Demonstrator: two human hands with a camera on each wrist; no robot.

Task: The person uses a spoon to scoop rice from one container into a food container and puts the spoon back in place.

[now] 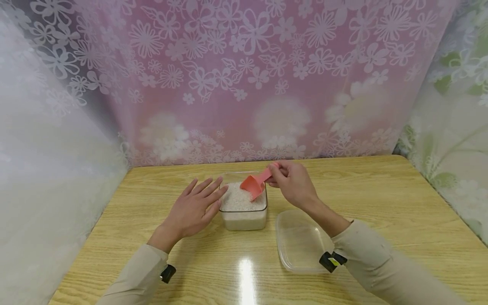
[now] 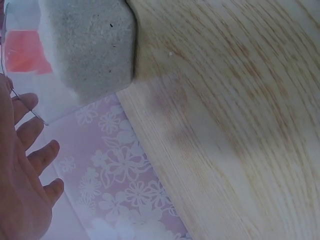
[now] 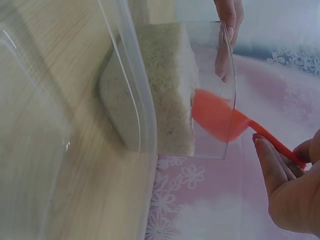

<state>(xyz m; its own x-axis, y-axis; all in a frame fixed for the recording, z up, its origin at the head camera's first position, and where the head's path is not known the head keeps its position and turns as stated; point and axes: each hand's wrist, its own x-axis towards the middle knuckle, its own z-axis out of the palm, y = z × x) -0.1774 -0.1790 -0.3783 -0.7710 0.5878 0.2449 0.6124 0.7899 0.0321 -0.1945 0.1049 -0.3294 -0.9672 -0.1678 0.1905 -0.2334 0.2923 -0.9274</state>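
Observation:
A clear square container [image 1: 244, 211] of white rice [image 1: 233, 200] stands near the middle of the table. My right hand [image 1: 292, 183] pinches the handle of a pink scoop [image 1: 252, 186] between thumb and fingers. The scoop's bowl tilts down inside the rim, its lip at the rice surface; the right wrist view shows this bowl [image 3: 212, 115] through the clear wall. At the container's left side, my left hand [image 1: 196, 208] has its fingers spread and straight, fingertips at the rim. In the left wrist view, the left fingers [image 2: 44, 156] appear slightly bent beside the wall.
A clear plastic lid [image 1: 281, 252] lies on the wooden table [image 1: 152, 203] in front and to the right of the container, partly beneath my right forearm. A pink flowered curtain [image 1: 236, 127] hangs behind the table's back edge, with pale curtains at both sides.

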